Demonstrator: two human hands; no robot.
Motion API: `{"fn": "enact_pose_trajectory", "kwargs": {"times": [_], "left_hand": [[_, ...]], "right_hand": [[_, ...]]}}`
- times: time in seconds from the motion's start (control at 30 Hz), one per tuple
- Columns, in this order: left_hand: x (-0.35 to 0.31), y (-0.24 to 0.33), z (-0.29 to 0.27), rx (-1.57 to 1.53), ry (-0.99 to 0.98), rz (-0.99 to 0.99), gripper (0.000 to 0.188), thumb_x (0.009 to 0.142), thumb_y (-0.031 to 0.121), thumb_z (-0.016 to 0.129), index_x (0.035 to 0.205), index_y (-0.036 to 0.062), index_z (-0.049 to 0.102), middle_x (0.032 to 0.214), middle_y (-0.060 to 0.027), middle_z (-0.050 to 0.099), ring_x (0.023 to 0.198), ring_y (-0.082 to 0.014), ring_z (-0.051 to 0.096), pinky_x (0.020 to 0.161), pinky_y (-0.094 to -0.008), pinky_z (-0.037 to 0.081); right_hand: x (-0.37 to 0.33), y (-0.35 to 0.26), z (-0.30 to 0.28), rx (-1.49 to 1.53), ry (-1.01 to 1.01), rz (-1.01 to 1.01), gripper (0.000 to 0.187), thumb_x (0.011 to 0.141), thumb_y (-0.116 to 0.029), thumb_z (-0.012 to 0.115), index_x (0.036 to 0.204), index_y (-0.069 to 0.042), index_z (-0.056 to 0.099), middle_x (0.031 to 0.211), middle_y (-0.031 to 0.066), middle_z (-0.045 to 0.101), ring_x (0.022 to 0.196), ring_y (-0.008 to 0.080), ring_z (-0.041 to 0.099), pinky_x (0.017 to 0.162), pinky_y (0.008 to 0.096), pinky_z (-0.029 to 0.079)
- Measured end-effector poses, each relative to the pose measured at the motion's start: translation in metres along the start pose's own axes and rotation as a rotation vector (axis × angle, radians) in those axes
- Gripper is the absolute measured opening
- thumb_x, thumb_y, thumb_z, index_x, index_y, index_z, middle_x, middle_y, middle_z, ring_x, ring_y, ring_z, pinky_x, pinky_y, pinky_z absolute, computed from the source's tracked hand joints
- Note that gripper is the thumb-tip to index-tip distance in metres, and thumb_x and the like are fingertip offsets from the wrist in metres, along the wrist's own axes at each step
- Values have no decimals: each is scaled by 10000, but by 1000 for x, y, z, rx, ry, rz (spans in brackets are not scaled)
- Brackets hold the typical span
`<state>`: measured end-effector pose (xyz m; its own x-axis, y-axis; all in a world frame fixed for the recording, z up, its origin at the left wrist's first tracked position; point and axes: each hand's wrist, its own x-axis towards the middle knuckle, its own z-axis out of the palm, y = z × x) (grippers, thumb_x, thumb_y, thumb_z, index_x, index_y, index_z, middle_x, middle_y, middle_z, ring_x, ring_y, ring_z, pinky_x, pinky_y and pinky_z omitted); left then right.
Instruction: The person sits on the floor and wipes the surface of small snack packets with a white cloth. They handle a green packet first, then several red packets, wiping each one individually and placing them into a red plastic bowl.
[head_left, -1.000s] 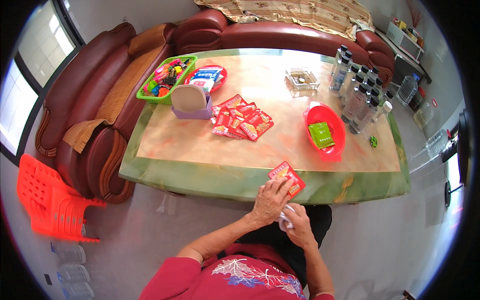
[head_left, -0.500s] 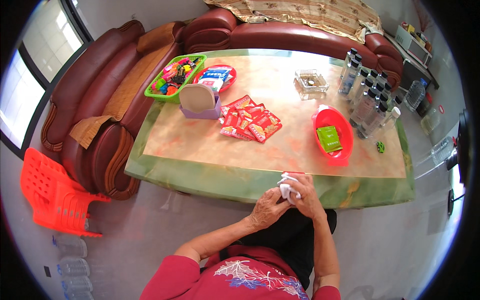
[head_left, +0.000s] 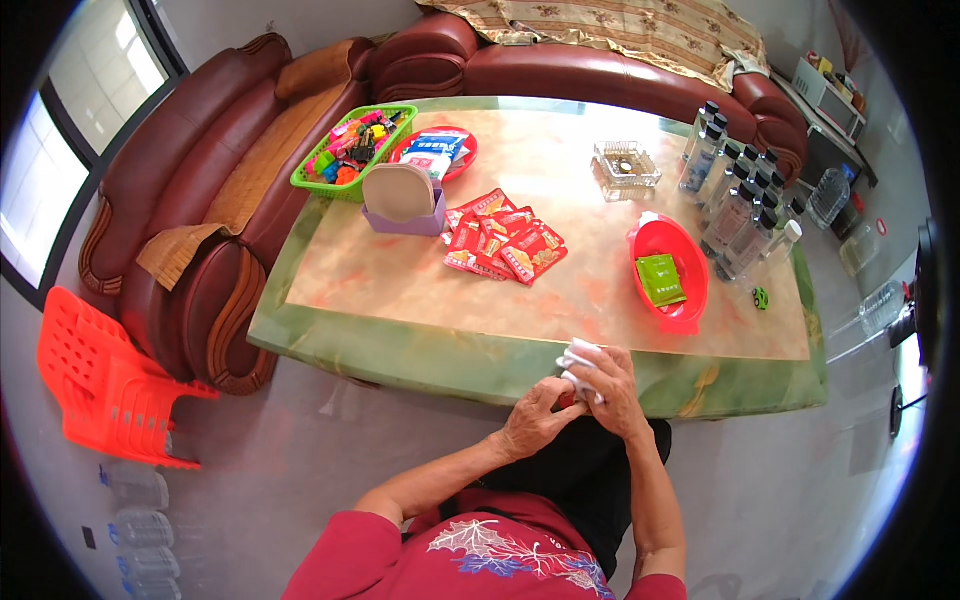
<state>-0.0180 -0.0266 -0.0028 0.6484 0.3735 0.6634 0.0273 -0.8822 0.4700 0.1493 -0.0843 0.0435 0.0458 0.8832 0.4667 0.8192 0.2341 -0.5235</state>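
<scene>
At the table's near edge, my right hand (head_left: 615, 392) is closed around a crumpled white cloth (head_left: 580, 358). My left hand (head_left: 537, 418) meets it from the left and pinches a small red item (head_left: 567, 400), mostly covered by fingers; its kind cannot be made out. Cloth and red item are pressed together between the hands. Beyond them lies a loose pile of red packets (head_left: 505, 240). Nearer to the right hand is a red plastic basin (head_left: 692, 262) with a green packet (head_left: 660, 280) inside.
Several clear bottles with dark caps (head_left: 735, 215) crowd the right side of the table (head_left: 400, 310), near a small green toy (head_left: 761, 298). A glass ashtray (head_left: 627, 165), a purple holder (head_left: 405, 220), a red plate (head_left: 467, 160) and a green basket of colourful pieces (head_left: 318, 185) stand farther back.
The red item showed beyond my right fingers earlier; now red shows by my left thumb. The cloth has bunched up higher over my right fingers, and both hands have shifted slightly.
</scene>
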Motion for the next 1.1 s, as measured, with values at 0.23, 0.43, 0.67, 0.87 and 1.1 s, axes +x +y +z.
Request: {"fn": "enact_pose_trajectory", "kwargs": {"times": [0.23,0.43,0.67,0.87,1.1], "left_hand": [[1,-3,-5,59,-16,112,231,714,90,706,945,91,689,974,-71,535,996,-277,546,892,-401,485],[6,4,0,52,40,57,265,665,99,774,914,100,682,976,-68,547,955,-276,567,846,-408,497],[8,6,2,152,-41,70,365,702,138,781,1040,134,644,1131,-59,583,1074,-259,573,976,-435,448],[9,7,2,151,-19,61,362,731,140,778,1075,150,665,1075,-53,605,1022,-246,586,950,-421,469],[31,0,-11,-113,99,-98,229,829,37,692,1049,71,636,969,-67,617,884,-224,620,753,-338,553]], "right_hand": [[-6,-11,-4,-148,-72,28,369,703,-97,692,1060,-193,690,1239,14,615,1147,268,504,951,423,371],[22,-4,26,-261,10,87,423,738,-199,676,1157,-242,640,1294,0,566,1130,272,495,905,428,389],[22,25,26,-466,271,245,433,761,-189,675,1189,-224,619,1246,34,555,1058,258,517,863,404,426],[-27,8,-6,-504,243,178,411,781,-126,664,1188,-168,626,1157,62,588,993,269,534,843,391,449],[-61,13,-26,-238,388,364,444,757,-36,674,1191,-98,600,1043,145,587,895,342,589,744,408,509]]}}
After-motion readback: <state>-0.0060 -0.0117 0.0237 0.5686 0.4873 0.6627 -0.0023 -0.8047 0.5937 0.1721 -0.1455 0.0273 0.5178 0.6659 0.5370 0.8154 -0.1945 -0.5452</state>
